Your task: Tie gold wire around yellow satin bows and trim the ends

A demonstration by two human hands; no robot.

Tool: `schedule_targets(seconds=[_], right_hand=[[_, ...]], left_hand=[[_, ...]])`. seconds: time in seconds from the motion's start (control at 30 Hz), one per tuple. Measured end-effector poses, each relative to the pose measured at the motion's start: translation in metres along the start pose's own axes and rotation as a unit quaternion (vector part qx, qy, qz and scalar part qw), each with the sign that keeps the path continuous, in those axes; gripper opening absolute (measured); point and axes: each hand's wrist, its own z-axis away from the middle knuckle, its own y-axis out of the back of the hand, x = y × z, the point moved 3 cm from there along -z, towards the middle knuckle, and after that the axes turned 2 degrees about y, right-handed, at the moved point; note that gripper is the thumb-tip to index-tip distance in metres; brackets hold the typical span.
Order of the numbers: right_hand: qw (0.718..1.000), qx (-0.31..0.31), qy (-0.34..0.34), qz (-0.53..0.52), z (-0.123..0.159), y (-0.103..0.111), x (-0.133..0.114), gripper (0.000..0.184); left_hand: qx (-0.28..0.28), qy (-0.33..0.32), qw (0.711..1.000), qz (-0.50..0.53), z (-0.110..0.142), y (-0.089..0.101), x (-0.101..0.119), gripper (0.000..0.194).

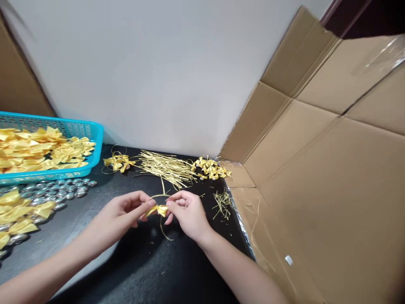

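Observation:
Between my two hands, above the black table [133,270], is a small yellow ribbon bow [162,210]. My left hand [131,209] pinches its left end between thumb and fingers. The right end is in the pinch of my right hand [185,211]. A thin gold tie [160,195] arches over the bow from hand to hand, and a loose end [163,232] curls down below it. My fingers hide where the tie meets the bow.
A blue basket [98,141] of yellow bows stands left, with silvery round bells [71,190] before it. Behind my hands lie gold ties [166,166], flanked by bow clusters [118,162] [210,167]. Tie scraps [223,203] lie right. Cardboard [316,190] walls the right side.

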Motion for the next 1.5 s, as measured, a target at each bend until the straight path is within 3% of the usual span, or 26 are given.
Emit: schedule_targets(seconds=[0.17,0.33,0.47,0.6,0.77,0.93,1.1,1.27,1.37,1.43,1.5], right_hand=[[0.998,0.034,0.019,0.058,-0.015,0.013,0.007,0.024],[0.973,0.113,0.057,0.193,-0.056,0.061,-0.026,0.021],[0.933,0.181,0.049,0.306,-0.108,0.109,-0.06,0.023],[0.881,0.209,0.028,0.423,-0.133,0.132,-0.071,0.033],[0.805,0.221,0.071,0.546,-0.123,0.122,-0.068,0.032],[0.746,0.128,0.114,0.643,-0.128,0.076,-0.048,0.02],[0.697,0.097,0.084,0.706,-0.152,0.048,-0.027,0.033],[0.66,0.136,0.051,0.737,-0.157,0.068,-0.037,0.034],[0.64,0.171,0.034,0.748,-0.149,0.085,-0.055,0.035],[0.632,0.189,0.028,0.751,-0.14,0.091,-0.066,0.034],[0.634,0.185,0.038,0.75,-0.128,0.089,-0.071,0.03]], left_hand=[[0.026,-0.022,0.999,-0.037,-0.01,0.004,-0.009,0.034],[0.087,-0.054,0.993,-0.06,-0.013,0.02,0.003,0.036],[0.123,-0.063,0.988,-0.071,-0.012,0.036,0.01,0.033],[0.156,-0.078,0.983,-0.064,-0.008,0.053,0.018,0.029],[0.231,-0.115,0.963,-0.076,0.012,0.082,0.029,0.025],[0.288,-0.138,0.927,-0.194,0.036,0.098,0.01,0.023],[0.225,-0.122,0.943,-0.213,0.055,0.098,-0.036,0.041],[0.168,-0.151,0.926,-0.303,0.066,0.081,-0.064,0.029],[0.107,-0.203,0.9,-0.371,0.048,0.053,-0.054,0.019],[0.059,-0.234,0.873,-0.424,0.021,0.033,-0.042,0.018],[0.051,-0.252,0.831,-0.493,-0.016,0.02,-0.031,0.034]])
